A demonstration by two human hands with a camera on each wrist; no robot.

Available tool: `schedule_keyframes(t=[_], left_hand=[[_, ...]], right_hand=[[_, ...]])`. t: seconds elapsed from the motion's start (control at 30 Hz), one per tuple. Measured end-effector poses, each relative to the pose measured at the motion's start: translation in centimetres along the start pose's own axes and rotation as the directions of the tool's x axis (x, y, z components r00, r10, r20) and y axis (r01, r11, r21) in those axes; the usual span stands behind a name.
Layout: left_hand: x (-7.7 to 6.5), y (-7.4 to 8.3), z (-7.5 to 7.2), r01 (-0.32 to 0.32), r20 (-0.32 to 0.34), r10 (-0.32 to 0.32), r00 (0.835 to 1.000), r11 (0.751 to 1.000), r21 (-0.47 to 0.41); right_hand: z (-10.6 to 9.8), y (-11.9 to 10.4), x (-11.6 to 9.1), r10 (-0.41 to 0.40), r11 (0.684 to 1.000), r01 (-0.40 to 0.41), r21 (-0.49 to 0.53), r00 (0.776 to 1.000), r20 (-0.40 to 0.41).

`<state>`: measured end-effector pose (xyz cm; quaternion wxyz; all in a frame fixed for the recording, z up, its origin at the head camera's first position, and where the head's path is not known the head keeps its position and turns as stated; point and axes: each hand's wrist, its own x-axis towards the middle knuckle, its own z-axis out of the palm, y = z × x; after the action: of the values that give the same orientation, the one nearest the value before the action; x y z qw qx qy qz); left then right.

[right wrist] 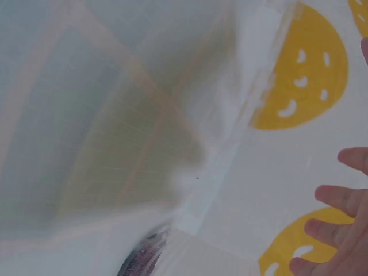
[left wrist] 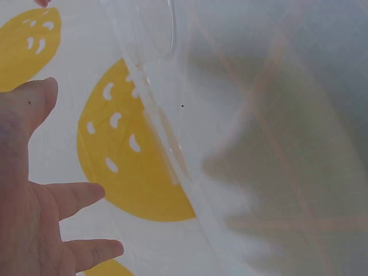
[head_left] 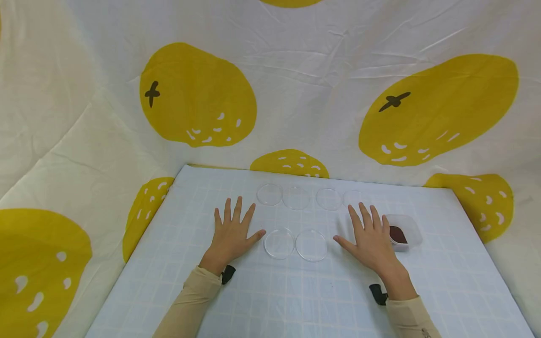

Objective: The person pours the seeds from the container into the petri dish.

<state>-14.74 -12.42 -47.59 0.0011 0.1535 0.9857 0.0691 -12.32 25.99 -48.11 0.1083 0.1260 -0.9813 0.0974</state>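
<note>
Both hands are spread above the table with straight fingers and hold nothing. My left hand [head_left: 230, 234] is to the left of two shallow clear round dishes, a left one [head_left: 279, 243] and a right one [head_left: 311, 245], which sit side by side. To the right of this pair is my right hand [head_left: 374, 241], its fingers partly in front of a clear plastic box [head_left: 414, 232] containing something dark brown [head_left: 398, 234]. Farther back, several more clear dishes [head_left: 269, 195] form a row; the rightmost [head_left: 352, 197] lies just beyond the right fingertips.
A pale blue checked cloth covers the table [head_left: 296, 300]. Behind it and at its sides hangs a white curtain [head_left: 304, 108] printed with yellow fruit. Each wrist carries a small black device, one at the left wrist [head_left: 228, 274] and one at the right wrist [head_left: 378, 295].
</note>
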Motion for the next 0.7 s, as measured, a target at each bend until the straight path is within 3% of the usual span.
schedule_keyframes(t=[0.7], left_hand=[[0.8, -0.6, -0.2, -0.037, -0.049, 0.035, 0.998, 0.999, -0.031]], right_hand=[[-1.3, 0.8, -0.3, 0.001, 1.000, -0.001, -0.002, 0.999, -0.040]])
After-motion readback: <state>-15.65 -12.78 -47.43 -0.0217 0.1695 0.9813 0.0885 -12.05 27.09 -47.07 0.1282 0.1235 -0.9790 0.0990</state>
